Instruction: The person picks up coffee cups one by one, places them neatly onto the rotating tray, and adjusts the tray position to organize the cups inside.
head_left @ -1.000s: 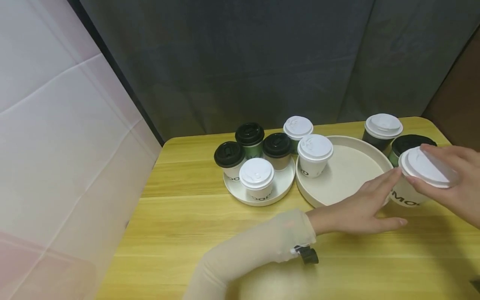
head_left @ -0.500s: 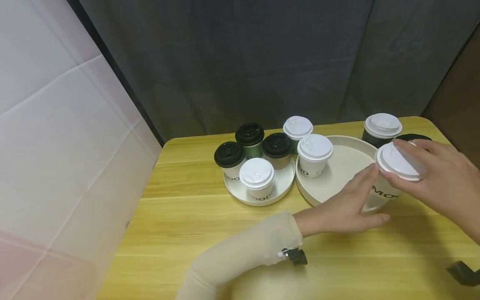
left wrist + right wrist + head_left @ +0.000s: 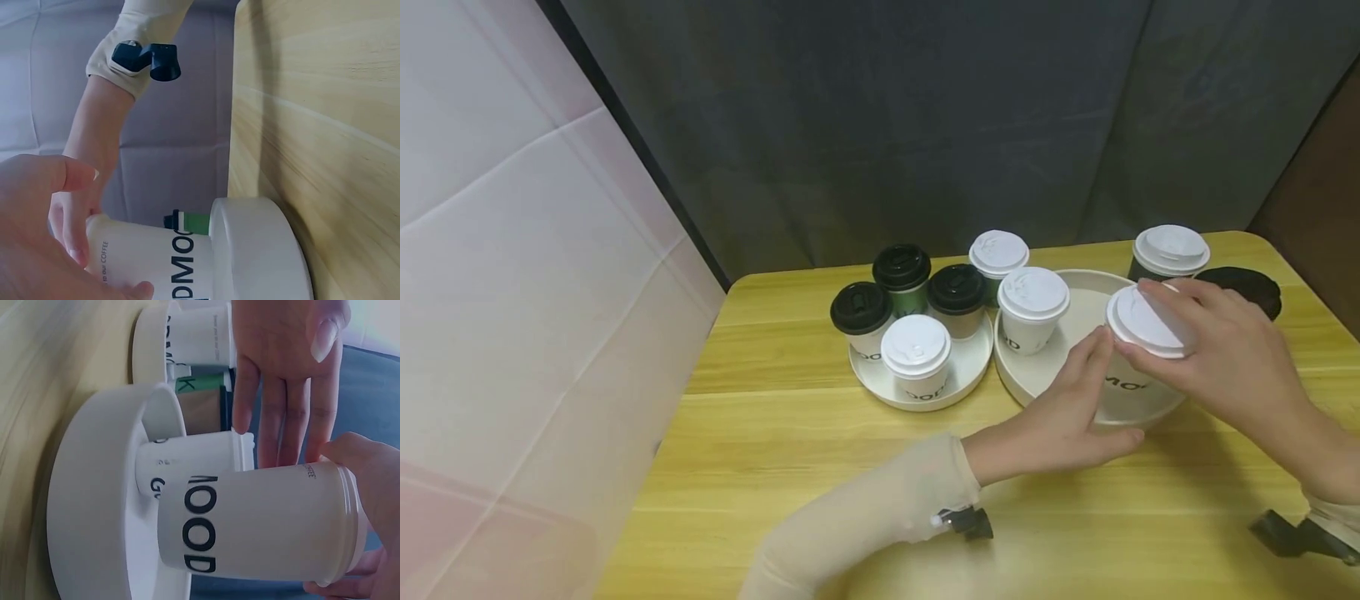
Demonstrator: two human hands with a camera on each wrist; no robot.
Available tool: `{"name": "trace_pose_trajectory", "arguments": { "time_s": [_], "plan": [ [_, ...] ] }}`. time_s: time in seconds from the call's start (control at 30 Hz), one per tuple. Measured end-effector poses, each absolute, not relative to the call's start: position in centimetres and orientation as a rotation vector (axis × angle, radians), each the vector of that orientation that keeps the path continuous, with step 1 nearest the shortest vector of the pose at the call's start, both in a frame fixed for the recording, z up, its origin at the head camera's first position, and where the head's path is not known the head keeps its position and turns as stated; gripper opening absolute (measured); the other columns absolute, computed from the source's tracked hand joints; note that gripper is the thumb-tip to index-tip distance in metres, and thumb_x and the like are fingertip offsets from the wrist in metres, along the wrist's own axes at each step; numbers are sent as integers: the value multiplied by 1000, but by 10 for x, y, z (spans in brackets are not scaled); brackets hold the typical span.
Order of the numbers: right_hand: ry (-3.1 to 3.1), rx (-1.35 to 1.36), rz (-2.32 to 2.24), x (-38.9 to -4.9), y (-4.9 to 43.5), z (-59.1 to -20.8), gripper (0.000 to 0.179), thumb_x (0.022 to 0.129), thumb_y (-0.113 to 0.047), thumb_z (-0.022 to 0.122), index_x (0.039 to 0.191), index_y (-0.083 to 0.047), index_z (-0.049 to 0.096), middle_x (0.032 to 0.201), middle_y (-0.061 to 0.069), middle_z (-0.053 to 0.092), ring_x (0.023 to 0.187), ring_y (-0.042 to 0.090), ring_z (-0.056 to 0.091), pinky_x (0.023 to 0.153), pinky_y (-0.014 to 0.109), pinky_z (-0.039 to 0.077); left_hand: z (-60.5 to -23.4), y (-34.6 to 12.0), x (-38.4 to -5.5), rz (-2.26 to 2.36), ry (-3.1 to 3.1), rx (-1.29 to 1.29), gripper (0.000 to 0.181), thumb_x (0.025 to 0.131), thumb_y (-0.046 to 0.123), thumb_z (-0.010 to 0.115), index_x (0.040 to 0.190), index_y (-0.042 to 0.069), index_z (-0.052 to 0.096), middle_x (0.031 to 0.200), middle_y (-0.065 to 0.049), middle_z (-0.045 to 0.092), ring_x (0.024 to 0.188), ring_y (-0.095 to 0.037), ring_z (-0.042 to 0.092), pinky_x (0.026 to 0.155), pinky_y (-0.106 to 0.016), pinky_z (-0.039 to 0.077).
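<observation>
right hand (image 3: 1232, 358) pinches cup (image 3: 256, 525) by lid (image 3: 1138, 321); left hand (image 3: 1058, 423) straight-fingered beside it. likely light, crushable: grip at stiffer lid.

The right hand (image 3: 380, 494) grips a large white lettered cup (image 3: 269, 525) by its lidded end, the base over the round tray (image 3: 87, 487), while the left hand (image 3: 287, 356) holds its straight fingers just beside it. A smaller white cup (image 3: 200, 455) stands in the tray. Farther left show a brown cup (image 3: 203, 412), a green cup (image 3: 203, 383) and, on a plate (image 3: 147, 350), another white cup (image 3: 203, 337).
</observation>
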State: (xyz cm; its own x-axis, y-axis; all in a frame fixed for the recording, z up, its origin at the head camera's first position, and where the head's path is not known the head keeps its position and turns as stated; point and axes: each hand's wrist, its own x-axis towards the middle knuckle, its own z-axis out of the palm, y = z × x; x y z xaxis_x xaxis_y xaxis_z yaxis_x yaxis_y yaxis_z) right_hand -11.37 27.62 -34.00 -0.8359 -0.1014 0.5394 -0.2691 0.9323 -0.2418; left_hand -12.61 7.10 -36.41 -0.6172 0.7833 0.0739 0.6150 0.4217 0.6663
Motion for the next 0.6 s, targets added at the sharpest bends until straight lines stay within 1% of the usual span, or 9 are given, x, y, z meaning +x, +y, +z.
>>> {"name": "trace_pose_trajectory", "arguments": {
  "time_s": [0.1,0.23,0.3,0.47,0.6],
  "plan": [
    [-2563,285,446,-116,270,-342,77,69,-42,84,136,-14,60,125,23,62,107,43,57,79,60,44,-365,64,-124,977,2457,1215,101,93,36,62,158,8,-10,168,-10,-7,154,-15,13,122,-22,24],
    [-2547,317,489,-118,263,-344,76,70,-42,84,137,-14,59,125,22,61,106,43,57,80,59,44,-364,57,-121,962,2510,1217,101,93,36,63,158,6,-8,167,-14,-3,154,-18,14,122,-23,25],
    [-2538,338,516,-119,260,-345,77,71,-41,84,138,-14,58,126,22,61,106,42,57,81,59,43,-363,54,-120,965,2520,1209,101,93,36,63,158,6,-8,167,-14,-3,155,-19,14,122,-24,25],
    [-2539,413,590,-119,257,-346,79,68,-34,86,139,-13,57,136,17,60,112,42,56,87,58,41,-365,47,-118,996,2520,1180,102,93,35,64,158,7,-9,167,-16,-3,155,-21,14,122,-26,26],
    [-2536,470,616,-120,254,-348,81,65,-27,87,139,-11,57,141,17,57,116,45,56,90,61,41,-370,40,-117,998,2554,1157,102,92,34,64,158,6,-8,167,-16,-2,154,-22,16,122,-28,28]
  ]
}}
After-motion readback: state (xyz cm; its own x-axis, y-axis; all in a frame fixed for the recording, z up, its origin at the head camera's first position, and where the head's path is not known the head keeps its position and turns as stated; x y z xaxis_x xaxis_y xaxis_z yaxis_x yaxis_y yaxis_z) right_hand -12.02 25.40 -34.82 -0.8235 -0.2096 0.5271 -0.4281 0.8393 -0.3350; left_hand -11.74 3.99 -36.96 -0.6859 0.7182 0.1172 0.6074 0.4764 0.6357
